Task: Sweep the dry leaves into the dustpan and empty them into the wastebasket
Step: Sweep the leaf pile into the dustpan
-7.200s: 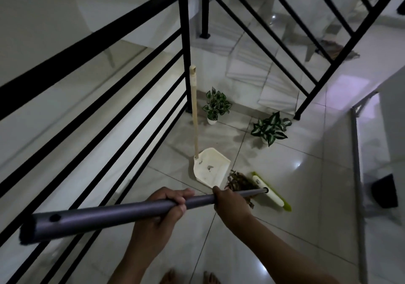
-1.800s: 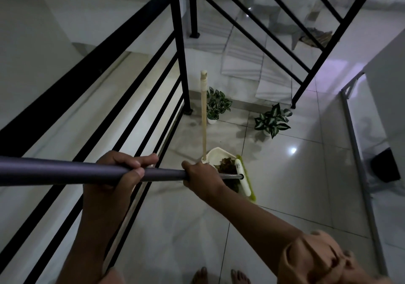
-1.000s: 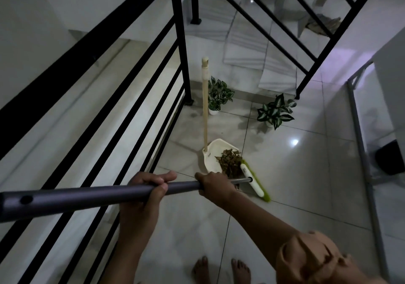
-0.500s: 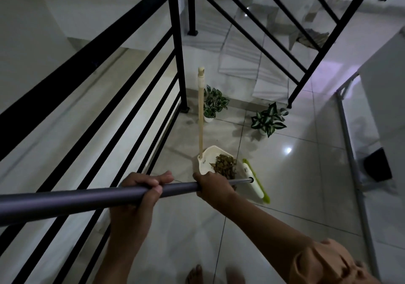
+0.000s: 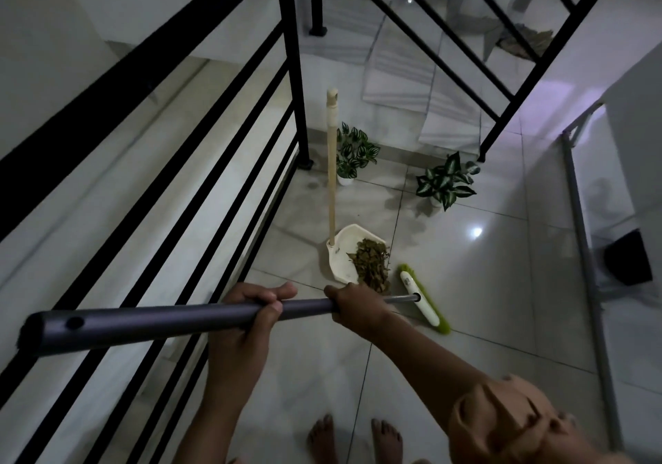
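A heap of dry brown leaves (image 5: 370,263) lies in the mouth of the cream dustpan (image 5: 343,248), which stands on the tiled floor with its long pale handle (image 5: 332,162) upright. Both of my hands hold the grey broom handle (image 5: 143,320): my left hand (image 5: 252,311) is nearer me, my right hand (image 5: 356,306) is further down the shaft. The broom's white and green head (image 5: 424,299) rests on the floor just right of the leaves. A dark wastebasket (image 5: 628,263) stands at the far right behind a grey frame.
A black metal railing (image 5: 229,162) runs along my left and another slants across the top right. Two small potted plants (image 5: 353,152) (image 5: 446,184) stand beyond the dustpan by the steps (image 5: 404,69). My bare feet (image 5: 353,438) are on the tiles below.
The broom head has drawn back a little to the right of the dustpan. The leaves stay heaped in the pan. My hands keep their hold on the handle.
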`<act>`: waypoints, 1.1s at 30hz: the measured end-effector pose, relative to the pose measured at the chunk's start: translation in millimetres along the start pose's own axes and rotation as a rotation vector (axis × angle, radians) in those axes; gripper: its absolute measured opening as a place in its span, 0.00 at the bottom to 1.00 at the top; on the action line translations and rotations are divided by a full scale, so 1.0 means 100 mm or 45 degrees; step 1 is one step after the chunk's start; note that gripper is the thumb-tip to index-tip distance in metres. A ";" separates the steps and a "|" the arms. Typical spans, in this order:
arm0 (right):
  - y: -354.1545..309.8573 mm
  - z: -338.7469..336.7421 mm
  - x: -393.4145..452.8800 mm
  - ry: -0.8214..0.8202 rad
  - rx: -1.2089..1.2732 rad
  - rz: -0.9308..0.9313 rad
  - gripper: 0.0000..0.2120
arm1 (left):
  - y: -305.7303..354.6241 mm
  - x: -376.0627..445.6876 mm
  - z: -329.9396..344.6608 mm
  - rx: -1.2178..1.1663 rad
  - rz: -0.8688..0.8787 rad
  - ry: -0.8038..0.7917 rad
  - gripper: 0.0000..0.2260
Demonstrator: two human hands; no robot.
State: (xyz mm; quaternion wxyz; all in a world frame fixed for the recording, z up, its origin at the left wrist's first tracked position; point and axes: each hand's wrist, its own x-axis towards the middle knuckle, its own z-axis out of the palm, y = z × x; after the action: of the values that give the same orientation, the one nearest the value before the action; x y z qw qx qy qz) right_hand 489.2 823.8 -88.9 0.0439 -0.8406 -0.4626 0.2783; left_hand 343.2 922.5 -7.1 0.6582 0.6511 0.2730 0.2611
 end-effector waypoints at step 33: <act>0.12 0.06 0.25 0.093 0.042 0.198 0.12 | -0.21 0.19 0.08 -0.073 -0.166 0.025 0.08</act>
State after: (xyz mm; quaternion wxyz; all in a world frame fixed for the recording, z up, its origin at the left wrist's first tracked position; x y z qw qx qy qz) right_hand 505.7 835.7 -108.2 0.0530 -0.8828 -0.3892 0.2576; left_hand 362.4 929.8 -28.2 0.6895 0.6103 0.3136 0.2318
